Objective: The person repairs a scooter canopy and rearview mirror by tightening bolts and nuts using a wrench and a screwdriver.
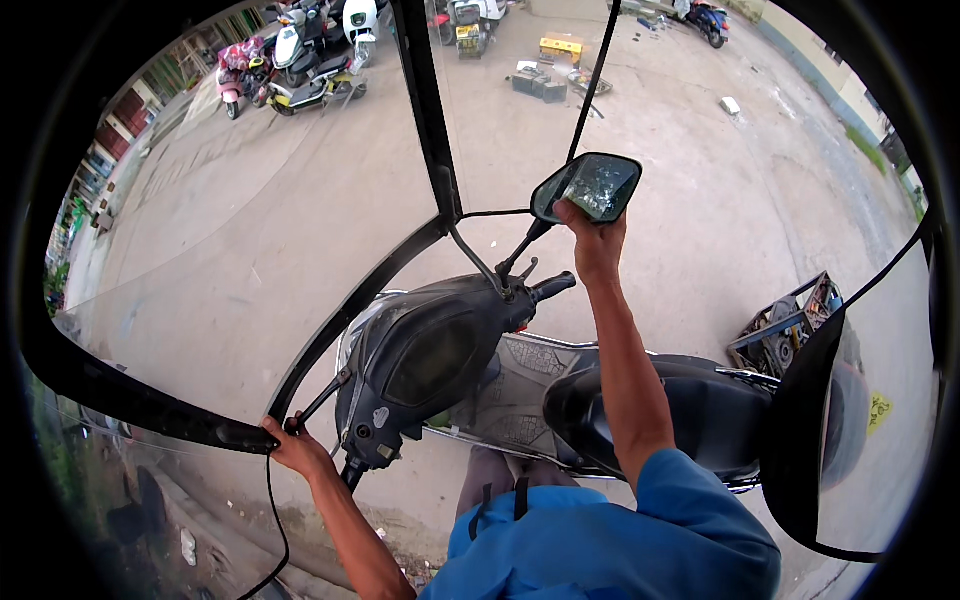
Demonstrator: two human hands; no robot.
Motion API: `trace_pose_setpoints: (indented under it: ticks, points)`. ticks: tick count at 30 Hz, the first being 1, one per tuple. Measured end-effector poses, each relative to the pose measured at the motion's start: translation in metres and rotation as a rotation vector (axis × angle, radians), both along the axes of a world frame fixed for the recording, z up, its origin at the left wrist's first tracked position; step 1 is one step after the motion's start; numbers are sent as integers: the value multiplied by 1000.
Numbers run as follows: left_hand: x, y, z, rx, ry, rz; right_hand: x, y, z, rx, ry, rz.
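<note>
An electric scooter stands crosswise before me, its dark dashboard (430, 360) at the left and its black seat (690, 410) at the right. On the far handlebar a rear-view mirror (605, 188) rises on a black stalk. My right hand (598, 245) is closed round the mirror's lower edge, thumb on the glass side. At the near left, my left hand (300, 452) grips the black canopy frame (215, 425) where a rod from the dashboard meets it. Its fingers are partly hidden. A clear windshield (200, 290) fills the frame.
A crate of parts (785, 325) stands beyond the seat. Several parked scooters (310, 60) are at the far left. Battery boxes (540, 82) lie on the far concrete ground (690, 270). A black cable (275, 520) hangs below my left hand, and a dark canopy piece curves at right.
</note>
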State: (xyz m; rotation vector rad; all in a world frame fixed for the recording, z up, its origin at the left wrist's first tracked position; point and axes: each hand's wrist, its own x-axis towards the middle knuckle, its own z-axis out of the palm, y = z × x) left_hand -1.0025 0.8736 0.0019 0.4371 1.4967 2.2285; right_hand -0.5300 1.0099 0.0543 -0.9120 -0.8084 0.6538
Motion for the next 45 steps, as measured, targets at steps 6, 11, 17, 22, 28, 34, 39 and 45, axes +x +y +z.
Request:
trace_pose_setpoints:
  ticks: [6,11,17,22,28,34,39,45]
  points:
    - [5,1,4,-12,12,-9,-49,-31,12,80,-91,-308]
    - [-1,-1,-2,1,-1,-6,-58,-34,20,53,-51,-291]
    - [2,-2,-2,9,-36,4,-37,-21,8,10,53,-54]
    - [3,1,-2,1,-47,26,-35,-19,-5,-63,-41,-29]
    - [3,1,2,7,-55,-1,-73,-3,-16,-107,380,-27]
    - [8,-2,1,-11,-50,-28,-72,30,-15,-20,295,-76]
    - [4,-3,5,-7,-35,-15,-61,42,-20,-83,417,275]
    - [10,4,5,-16,-55,-12,-26,96,-37,-330,556,1125]
